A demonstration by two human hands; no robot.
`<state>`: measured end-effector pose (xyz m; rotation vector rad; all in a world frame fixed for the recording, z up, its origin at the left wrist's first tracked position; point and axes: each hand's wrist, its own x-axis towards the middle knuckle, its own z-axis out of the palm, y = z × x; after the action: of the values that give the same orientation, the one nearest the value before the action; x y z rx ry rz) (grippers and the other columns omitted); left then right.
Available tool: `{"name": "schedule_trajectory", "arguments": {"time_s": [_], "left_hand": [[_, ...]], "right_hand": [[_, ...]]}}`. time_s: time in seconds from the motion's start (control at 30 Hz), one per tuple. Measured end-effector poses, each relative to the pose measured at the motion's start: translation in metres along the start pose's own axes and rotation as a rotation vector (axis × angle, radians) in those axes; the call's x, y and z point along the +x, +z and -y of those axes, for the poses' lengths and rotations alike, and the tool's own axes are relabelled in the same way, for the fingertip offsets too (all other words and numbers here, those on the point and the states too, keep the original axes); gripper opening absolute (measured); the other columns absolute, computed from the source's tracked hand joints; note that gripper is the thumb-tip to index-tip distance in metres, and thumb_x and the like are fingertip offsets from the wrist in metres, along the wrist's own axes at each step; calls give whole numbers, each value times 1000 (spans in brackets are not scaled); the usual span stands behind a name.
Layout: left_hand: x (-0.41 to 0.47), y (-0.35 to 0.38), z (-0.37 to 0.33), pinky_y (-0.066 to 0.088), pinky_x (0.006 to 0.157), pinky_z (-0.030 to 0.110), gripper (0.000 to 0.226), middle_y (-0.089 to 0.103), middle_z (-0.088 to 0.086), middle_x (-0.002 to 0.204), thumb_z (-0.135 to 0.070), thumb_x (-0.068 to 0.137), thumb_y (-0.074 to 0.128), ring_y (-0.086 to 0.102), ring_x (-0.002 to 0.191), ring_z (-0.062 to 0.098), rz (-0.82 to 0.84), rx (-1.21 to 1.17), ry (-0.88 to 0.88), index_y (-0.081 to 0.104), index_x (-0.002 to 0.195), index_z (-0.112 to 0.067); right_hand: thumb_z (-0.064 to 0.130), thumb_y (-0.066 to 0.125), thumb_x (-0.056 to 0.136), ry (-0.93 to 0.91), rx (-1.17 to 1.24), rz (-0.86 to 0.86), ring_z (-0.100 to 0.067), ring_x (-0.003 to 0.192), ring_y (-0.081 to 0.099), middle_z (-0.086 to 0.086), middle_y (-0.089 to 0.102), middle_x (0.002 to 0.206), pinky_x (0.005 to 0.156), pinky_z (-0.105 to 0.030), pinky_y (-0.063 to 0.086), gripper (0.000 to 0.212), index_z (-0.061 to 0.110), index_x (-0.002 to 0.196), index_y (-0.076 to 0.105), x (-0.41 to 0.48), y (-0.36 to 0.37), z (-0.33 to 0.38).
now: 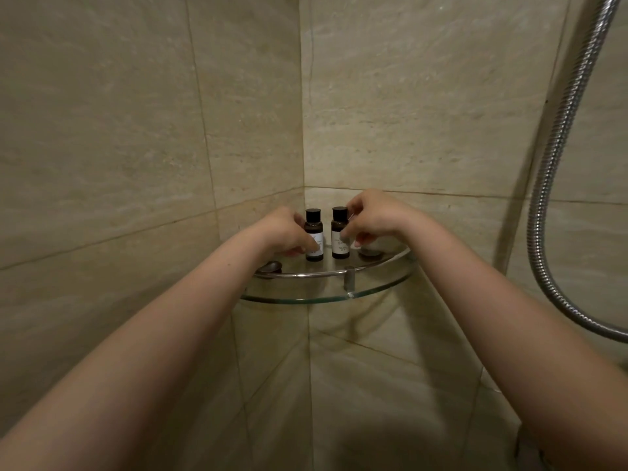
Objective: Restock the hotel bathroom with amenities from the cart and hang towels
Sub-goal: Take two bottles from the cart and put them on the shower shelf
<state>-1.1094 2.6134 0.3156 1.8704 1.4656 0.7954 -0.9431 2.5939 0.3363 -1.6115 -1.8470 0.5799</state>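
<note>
Reaching into a tiled shower corner, two bare arms meet at a glass shelf fixed where the walls join. The left hand curls its fingers round the lower body of the left bottle. The right hand pinches the right bottle, one finger by the cap, thumb on the label. Both bottles stand upright on the glass, just beside each other w/ a thin gap between, near the back corner.

Risk, as a judgement: the bottles are tall & narrow w/ small bases, so a careless let-go or a knuckle brushing a cap could tip one into the other. The glass is prob. slick, so a nudge may slide them. The metal rail along the front would likely stop a slide, but not a bottle toppling over it to the floor. The shower hose hangs well apart at right, no threat.

Look: each bottle is small & dark brown, w/ a black cap & white label; print too small to read. Labels face front, the left one partly hidden by fingers.
</note>
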Motion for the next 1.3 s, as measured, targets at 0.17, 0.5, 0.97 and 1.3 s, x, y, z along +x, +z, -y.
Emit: {"name": "schedule_trajectory", "arguments": {"time_s": [0.17, 0.5, 0.97, 1.3], "left_hand": [[-2, 6, -1, 54, 79, 33, 37, 67, 16, 105, 0, 77, 72, 63, 85, 23, -31, 8, 8, 61, 112, -2], [-6, 8, -6, 51, 68, 25, 34, 65, 12, 100, 0, 80, 69, 60, 83, 21, -34, 41, 8, 60, 112, -3], [-54, -21, -25, 56, 87, 41, 28, 68, 7, 96, -34, 83, 67, 67, 93, 22, -239, 10, 113, 62, 100, -12], [-110, 19, -38, 50, 64, 24, 12, 69, -2, 77, -16, 88, 58, 64, 71, 11, -358, -575, 265, 61, 77, -20]], "right_hand": [[-2, 73, 77, 5, 26, -11, -14, 48, 59, -8, 61, 70, 46, -19, 51, 22, 9, 76, 55, 5, 6, 1], [-4, 73, 76, 12, 86, -1, -12, 45, 59, -8, 62, 74, 43, -18, 50, 24, 5, 94, 60, 6, 8, -2], [25, 71, 83, -140, 123, -243, -11, 56, 64, -3, 69, 92, 52, -21, 48, 19, 15, 99, 65, -35, -24, 9], [15, 64, 86, -192, 482, -418, -12, 46, 53, -4, 68, 77, 46, -19, 38, 2, 13, 87, 65, -100, -12, 1]]}}
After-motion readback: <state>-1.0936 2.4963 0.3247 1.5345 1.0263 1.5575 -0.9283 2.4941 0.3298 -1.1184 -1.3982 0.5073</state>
